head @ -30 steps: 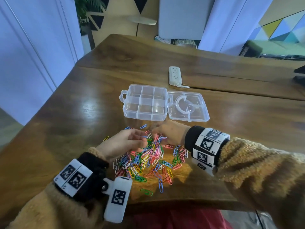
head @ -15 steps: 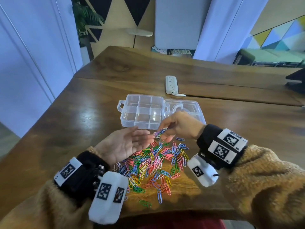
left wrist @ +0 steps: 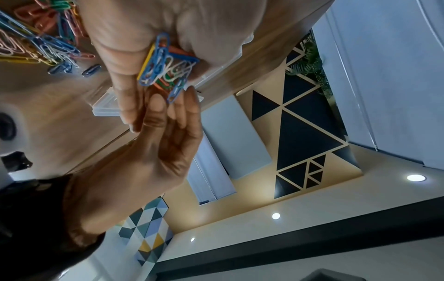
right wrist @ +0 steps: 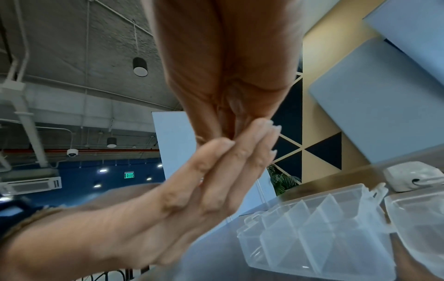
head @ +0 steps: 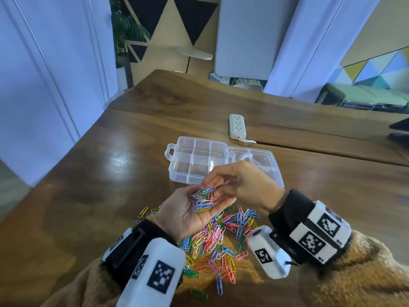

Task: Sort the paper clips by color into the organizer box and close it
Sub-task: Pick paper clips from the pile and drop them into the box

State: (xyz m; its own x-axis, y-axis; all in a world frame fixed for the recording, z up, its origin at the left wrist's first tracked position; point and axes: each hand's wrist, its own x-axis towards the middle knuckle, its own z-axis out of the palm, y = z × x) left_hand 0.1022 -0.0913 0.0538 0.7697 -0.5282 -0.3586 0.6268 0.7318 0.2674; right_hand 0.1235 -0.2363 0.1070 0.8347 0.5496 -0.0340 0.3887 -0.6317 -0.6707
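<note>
The left hand (head: 188,209) lies palm up with straight fingers, carrying a small mixed bunch of clips (head: 202,199) above the big heap of paper clips (head: 219,240) on the desk (head: 99,185). That heap sits at the near edge, well short of the box. Just to the right, the right hand (head: 241,185) reaches over with curled fingers, its fingertips (head: 212,182) meeting the bunch; the left wrist view shows them closing on a blue clip (left wrist: 176,91) at its edge. Beyond both hands stands the clear organizer box (head: 197,160), all its compartments bare, with the lid (head: 261,160) swung open flat on its right side.

Sorting looks barely begun: one clip is being singled out of the handful. Next, that clip probably has to be lifted free without dragging its tangled neighbours along, then carried forward and dropped into one chosen compartment, which would then serve for that colour.
</note>
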